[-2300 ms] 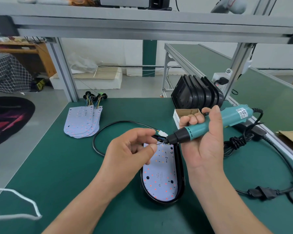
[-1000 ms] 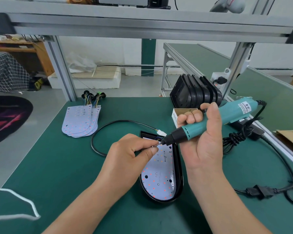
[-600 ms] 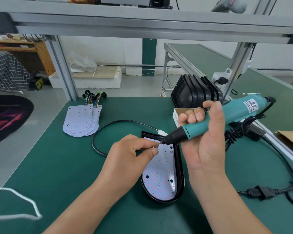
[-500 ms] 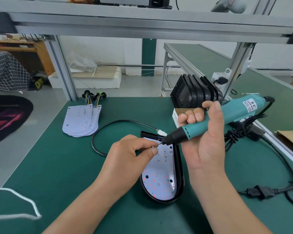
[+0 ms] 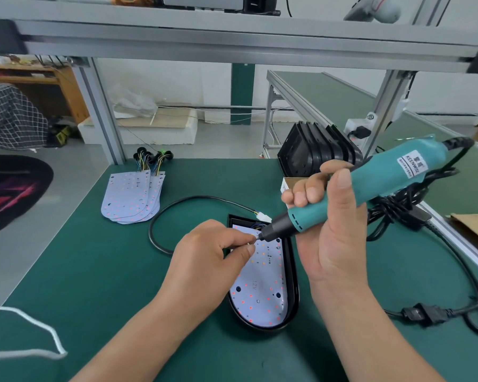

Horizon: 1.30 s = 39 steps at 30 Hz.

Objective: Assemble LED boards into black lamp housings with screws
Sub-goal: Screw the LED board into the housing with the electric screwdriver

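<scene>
- A black lamp housing (image 5: 294,293) lies flat on the green table (image 5: 80,271), with a white LED board (image 5: 260,285) seated inside it.
- The left hand (image 5: 213,260) hovers over the board's far end, its grip pinched together on something tiny, probably a screw (image 5: 254,238), at the driver's tip.
- The right hand (image 5: 331,238) has its grip clamped round a tilted teal screwdriver (image 5: 384,183), bit pointing down-left.
- A small cardboard box (image 5: 287,183) sits just behind.
- Farther back, spare boards (image 5: 133,194) fan out at left and stacked housings (image 5: 315,150) stand at right.
</scene>
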Available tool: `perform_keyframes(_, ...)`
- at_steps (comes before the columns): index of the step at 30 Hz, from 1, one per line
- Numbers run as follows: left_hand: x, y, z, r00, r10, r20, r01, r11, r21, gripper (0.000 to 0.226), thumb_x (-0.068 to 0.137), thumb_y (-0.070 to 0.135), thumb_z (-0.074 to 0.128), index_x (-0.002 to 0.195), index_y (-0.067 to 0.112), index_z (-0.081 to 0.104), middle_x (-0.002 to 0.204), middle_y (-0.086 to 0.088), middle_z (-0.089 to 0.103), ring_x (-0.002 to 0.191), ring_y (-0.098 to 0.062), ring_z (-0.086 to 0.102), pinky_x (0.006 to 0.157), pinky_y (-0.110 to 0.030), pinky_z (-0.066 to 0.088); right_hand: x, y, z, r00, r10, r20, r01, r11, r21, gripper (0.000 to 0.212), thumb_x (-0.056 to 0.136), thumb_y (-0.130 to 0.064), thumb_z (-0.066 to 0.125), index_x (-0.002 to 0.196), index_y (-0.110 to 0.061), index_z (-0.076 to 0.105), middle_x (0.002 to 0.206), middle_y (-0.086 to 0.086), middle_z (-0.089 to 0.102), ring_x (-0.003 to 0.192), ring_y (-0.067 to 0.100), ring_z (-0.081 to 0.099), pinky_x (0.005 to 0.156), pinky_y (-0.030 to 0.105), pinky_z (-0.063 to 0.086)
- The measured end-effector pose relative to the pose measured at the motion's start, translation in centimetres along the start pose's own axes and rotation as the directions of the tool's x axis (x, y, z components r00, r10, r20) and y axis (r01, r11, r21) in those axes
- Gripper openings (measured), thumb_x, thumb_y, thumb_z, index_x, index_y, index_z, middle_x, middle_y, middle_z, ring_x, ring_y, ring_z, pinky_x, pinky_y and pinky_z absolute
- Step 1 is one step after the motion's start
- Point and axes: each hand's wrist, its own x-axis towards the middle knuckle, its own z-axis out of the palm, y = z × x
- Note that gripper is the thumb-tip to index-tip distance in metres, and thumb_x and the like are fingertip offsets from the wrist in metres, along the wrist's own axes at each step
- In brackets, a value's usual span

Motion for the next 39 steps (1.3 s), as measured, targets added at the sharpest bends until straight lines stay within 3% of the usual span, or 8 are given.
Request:
perform_keyframes(3,-0.1,-0.2,0.0,1.000,-0.022,-0.021,0.021,0.999,-0.027,0.022,0.094,0.033,0.078,0.094,0.055,0.077,0.094,0.017,0.065,0.094,-0.005,0.065,0.075,-0.026,0.048,-0.2,0.2,0.0,1.000,0.006,0.011,-0.006,1.000,0.017,0.034,0.093,-0.044,0.075,0.110,-0.018,0.060,0.076,-0.001,0.050,0.070,0.017,0.054,0.081,0.037,0.054)
perform_keyframes(15,-0.1,-0.1,0.3,1.000,-0.006,-0.024,0.005,0.998,-0.060,0.028,0.093,0.028,0.080,0.094,0.056,0.076,0.103,0.024,0.069,0.104,0.001,0.066,0.083,-0.022,0.049,0.2,0.8,-0.5,0.969,0.129,-0.210,-0.083,0.973,0.214,0.020,0.096,-0.038,0.071,0.096,-0.019,0.064,0.074,-0.004,0.048,0.066,0.011,0.050,0.077,0.031,0.055)
perform_keyframes(23,-0.2,0.1,0.1,1.000,0.031,0.002,-0.030,0.997,-0.067,0.039,0.091,0.026,0.081,0.114,0.056,0.071,0.113,0.030,0.069,0.117,0.006,0.062,0.094,-0.021,0.046,0.3,1.0,-0.6,0.960,0.143,-0.241,-0.081,0.965,0.248,0.018,0.102,-0.035,0.065,0.094,-0.018,0.065,0.074,-0.004,0.048,0.065,0.012,0.050,0.077,0.031,0.055)
perform_keyframes(27,-0.2,0.5,-0.9,0.998,0.057,-0.019,-0.056,0.998,0.042,0.057,0.082,0.043,0.062,0.138,0.050,0.056,0.127,0.035,0.055,0.133,0.004,0.047,0.103,-0.021,0.040,0.6,0.9,-1.0,0.957,0.133,-0.258,-0.064,0.964,0.258,0.019,0.104,-0.035,0.065,0.092,-0.019,0.066,0.074,-0.004,0.048,0.065,0.012,0.050,0.077,0.031,0.054)
perform_keyframes(30,0.5,0.2,-1.5,0.992,-0.125,-0.029,0.128,0.979,0.157,0.081,0.078,0.059,0.049,0.155,0.041,0.036,0.121,0.031,0.046,0.111,0.001,0.054,0.091,-0.030,0.049,1.0,0.8,-1.4,0.949,0.124,-0.289,-0.047,0.965,0.259,0.020,0.103,-0.034,0.067,0.090,-0.020,0.067,0.074,-0.004,0.048,0.066,0.013,0.049,0.079,0.032,0.054)
perform_keyframes(33,0.6,-0.4,-0.9,0.951,-0.287,0.114,0.253,0.936,0.244,0.086,0.088,0.055,0.057,0.163,0.028,0.025,0.097,0.016,0.064,0.087,-0.002,0.064,0.073,-0.031,0.050,1.2,0.9,-1.6,0.944,0.122,-0.308,-0.048,0.971,0.235,0.018,0.103,-0.033,0.068,0.090,-0.020,0.066,0.074,-0.003,0.048,0.067,0.013,0.050,0.079,0.032,0.055)
perform_keyframes(36,0.5,-0.6,0.0,0.885,-0.370,0.282,0.373,0.927,0.044,0.052,0.083,0.046,0.060,0.134,0.033,0.057,0.089,0.008,0.073,0.078,-0.013,0.071,0.059,-0.040,0.062,1.2,1.4,-1.6,0.944,0.123,-0.306,-0.063,0.978,0.197,0.017,0.104,-0.031,0.066,0.090,-0.020,0.065,0.074,-0.003,0.048,0.066,0.013,0.050,0.078,0.032,0.055)
perform_keyframes(39,0.7,-1.0,0.4,0.868,-0.360,0.342,0.410,0.908,-0.085,0.032,0.078,0.034,0.056,0.108,0.034,0.068,0.096,0.003,0.077,0.082,-0.023,0.074,0.063,-0.045,0.065,1.3,1.8,-1.7,0.947,0.119,-0.299,-0.076,0.985,0.152,0.019,0.104,-0.029,0.066,0.089,-0.019,0.062,0.073,-0.002,0.049,0.066,0.013,0.050,0.076,0.032,0.055)
